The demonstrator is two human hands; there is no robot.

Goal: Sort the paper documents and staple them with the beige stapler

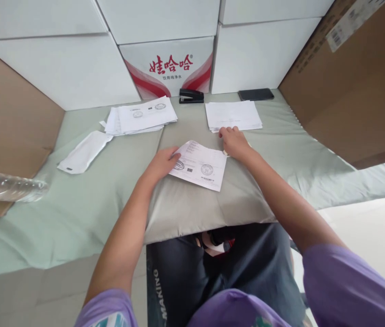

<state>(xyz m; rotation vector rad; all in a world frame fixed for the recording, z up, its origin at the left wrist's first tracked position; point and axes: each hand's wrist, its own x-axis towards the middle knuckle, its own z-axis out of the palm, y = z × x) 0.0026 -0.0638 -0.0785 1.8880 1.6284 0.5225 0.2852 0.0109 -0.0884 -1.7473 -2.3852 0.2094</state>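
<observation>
A printed sheet of paper (pixel 201 166) with round stamps lies on the pale green cloth (pixel 110 204) in front of me. My left hand (pixel 162 163) rests on the sheet's left edge, fingers pressing it down. My right hand (pixel 233 141) sits just past the sheet's upper right corner, fingers curled, at the near edge of a stack of white papers (pixel 233 115). Whether it pinches a sheet there I cannot tell. A second, looser pile of stamped papers (pixel 142 119) lies at the back left.
A black stapler (pixel 191 96) and a dark phone (pixel 255 94) sit at the back against white cartons (pixel 76 68), one with red lettering. Brown cardboard (pixel 359 86) walls both sides. A white envelope (pixel 85 152) and a plastic bottle (pixel 8 186) lie at left.
</observation>
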